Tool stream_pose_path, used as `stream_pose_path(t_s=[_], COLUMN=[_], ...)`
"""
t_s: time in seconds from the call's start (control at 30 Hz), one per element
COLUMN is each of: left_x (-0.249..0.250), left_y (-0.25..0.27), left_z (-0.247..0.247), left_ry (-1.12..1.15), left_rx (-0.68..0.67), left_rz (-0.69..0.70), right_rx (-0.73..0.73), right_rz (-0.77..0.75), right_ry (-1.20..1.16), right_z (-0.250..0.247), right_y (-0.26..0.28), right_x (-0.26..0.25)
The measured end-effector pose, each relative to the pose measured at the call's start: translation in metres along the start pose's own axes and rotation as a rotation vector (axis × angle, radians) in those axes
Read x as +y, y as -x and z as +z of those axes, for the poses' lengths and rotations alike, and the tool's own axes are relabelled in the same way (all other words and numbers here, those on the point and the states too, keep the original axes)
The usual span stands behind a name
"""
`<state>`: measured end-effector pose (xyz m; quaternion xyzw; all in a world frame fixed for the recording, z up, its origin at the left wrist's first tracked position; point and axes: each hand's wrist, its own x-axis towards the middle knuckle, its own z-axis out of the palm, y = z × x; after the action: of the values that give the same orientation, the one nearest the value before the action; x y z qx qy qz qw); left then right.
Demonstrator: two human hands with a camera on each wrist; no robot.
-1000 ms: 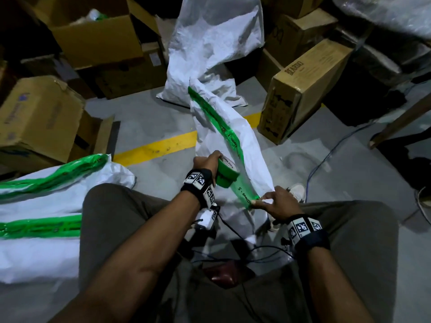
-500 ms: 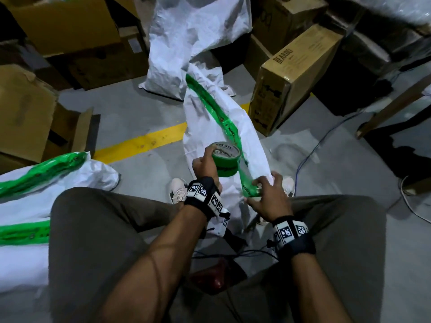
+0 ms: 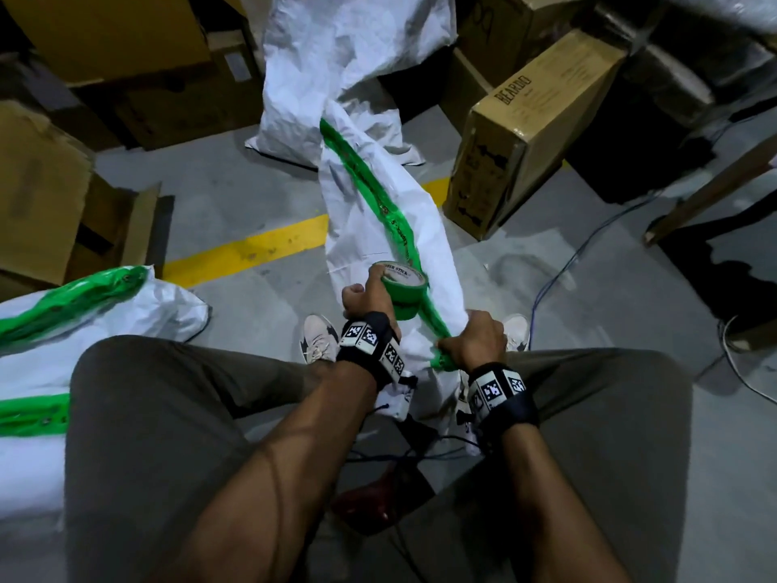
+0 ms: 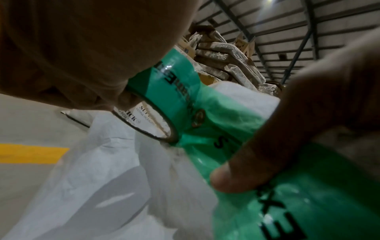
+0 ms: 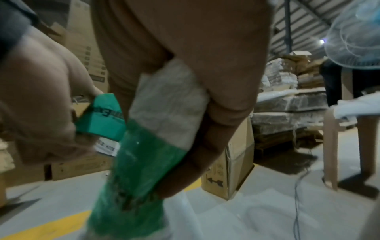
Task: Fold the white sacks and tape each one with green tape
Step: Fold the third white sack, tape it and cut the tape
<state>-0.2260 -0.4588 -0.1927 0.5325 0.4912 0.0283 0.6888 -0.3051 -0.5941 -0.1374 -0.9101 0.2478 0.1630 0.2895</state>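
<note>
A folded white sack (image 3: 370,229) stretches away from me across the floor, with a strip of green tape (image 3: 380,204) running along it. My left hand (image 3: 370,294) grips the green tape roll (image 3: 403,288) against the sack; the roll (image 4: 164,97) shows close up in the left wrist view. My right hand (image 3: 475,340) grips the near end of the sack (image 5: 170,100) over the taped strip (image 5: 139,162). A finished taped sack (image 3: 96,313) lies at my left. Another white sack (image 3: 349,56) leans on boxes at the back.
Cardboard boxes stand at the left (image 3: 42,195), back (image 3: 126,31) and right (image 3: 529,128). A yellow line (image 3: 248,252) crosses the grey floor. A blue cable (image 3: 588,254) trails on the right. My knees and shoes (image 3: 317,336) frame the sack.
My left hand has carried the roll farther along the sack, away from me, lengthening the strip. My right hand's fingers have curled round the sack's near end.
</note>
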Motion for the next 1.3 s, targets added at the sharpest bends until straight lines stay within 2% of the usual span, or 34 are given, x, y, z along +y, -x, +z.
stream_pose_path(t_s=[0.1, 0.2, 0.33, 0.4, 0.47, 0.57, 0.67, 0.77, 0.9, 0.97, 1.03, 1.07, 1.17, 1.27, 1.3], left_x=[-0.02, -0.013, 0.0, 0.001, 0.001, -0.001, -0.014, -0.024, -0.013, -0.003, 0.0, -0.001, -0.011, -0.015, -0.011], left_y=[0.003, 0.028, 0.037, 0.039, 0.043, 0.053, 0.066, 0.066, 0.049, 0.046, 0.044, 0.042, 0.046, 0.046, 0.046], left_z=[0.009, 0.003, -0.008, -0.011, -0.01, -0.017, -0.032, -0.042, -0.061, -0.073, -0.082, -0.087, -0.099, -0.114, -0.12], left_ry=[-0.072, -0.117, -0.03, -0.013, 0.015, 0.028, -0.034, -0.114, -0.333, -0.379, -0.348, -0.321, -0.261, -0.195, -0.191], left_rx=[0.005, -0.005, 0.098, 0.095, -0.029, -0.325, -0.519, -0.575, -0.572, -0.58, -0.559, -0.55, -0.568, -0.6, -0.614], left_rz=[-0.033, -0.05, -0.052, -0.04, -0.085, -0.153, 0.009, 0.167, 0.215, 0.229, 0.256, 0.285, 0.383, 0.41, 0.432], right_rx=[-0.009, -0.04, -0.1, -0.087, -0.079, -0.093, -0.145, -0.279, -0.63, -0.784, -0.88, -0.872, -0.72, -0.583, -0.46], right_rz=[-0.008, -0.002, -0.04, -0.082, -0.138, -0.162, -0.188, -0.282, -0.249, -0.23, -0.235, -0.266, -0.402, -0.33, -0.304], right_ry=[0.049, 0.054, -0.052, -0.05, 0.0, -0.015, -0.104, -0.17, -0.511, -0.499, -0.336, -0.195, 0.17, 0.222, 0.194], right_z=[0.003, 0.002, 0.001, 0.003, 0.003, 0.0, -0.001, 0.008, 0.01, 0.007, 0.0, -0.005, -0.017, -0.02, -0.021], right_y=[0.001, -0.001, -0.004, -0.003, -0.001, 0.001, 0.005, 0.016, 0.03, 0.032, 0.031, 0.029, 0.025, 0.008, -0.003], right_x=[0.002, 0.011, 0.02, 0.019, 0.018, 0.018, 0.015, 0.008, 0.005, 0.003, -0.002, -0.008, -0.034, -0.056, -0.06])
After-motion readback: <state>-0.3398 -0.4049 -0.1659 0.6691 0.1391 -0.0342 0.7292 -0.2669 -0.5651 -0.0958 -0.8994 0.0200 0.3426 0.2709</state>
